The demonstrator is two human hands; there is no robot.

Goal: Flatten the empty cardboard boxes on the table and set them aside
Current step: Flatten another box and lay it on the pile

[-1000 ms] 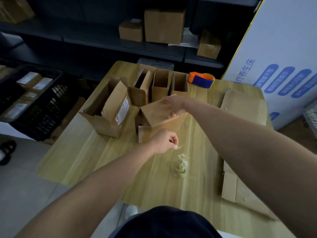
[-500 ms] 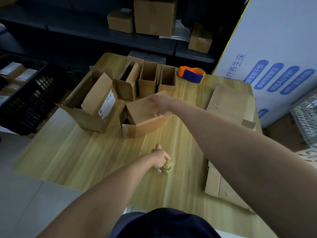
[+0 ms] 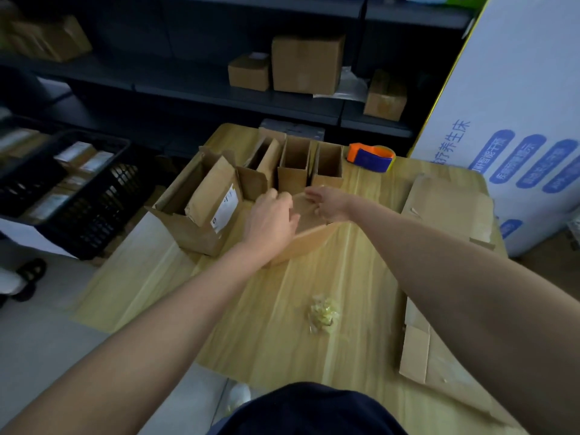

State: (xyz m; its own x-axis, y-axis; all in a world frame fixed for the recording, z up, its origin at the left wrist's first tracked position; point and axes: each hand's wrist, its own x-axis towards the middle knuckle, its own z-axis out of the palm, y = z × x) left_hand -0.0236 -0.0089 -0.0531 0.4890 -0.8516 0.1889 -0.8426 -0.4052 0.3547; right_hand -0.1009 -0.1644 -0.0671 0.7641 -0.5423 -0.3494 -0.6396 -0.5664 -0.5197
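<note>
Flattening small brown cardboard box (image 3: 309, 241) | left hand (image 3: 270, 218) gripping, right hand (image 3: 330, 205) pressing open-fingered | next: probably needing downward push

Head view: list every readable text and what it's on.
"养生床", blue, on the large white carton; the character before it is partly hidden.
Blue ovals on that carton: white print, too blurred.
White label on the open cardboard box: too small to read.
Labels on parcels in the black basket: blurred.
</note>
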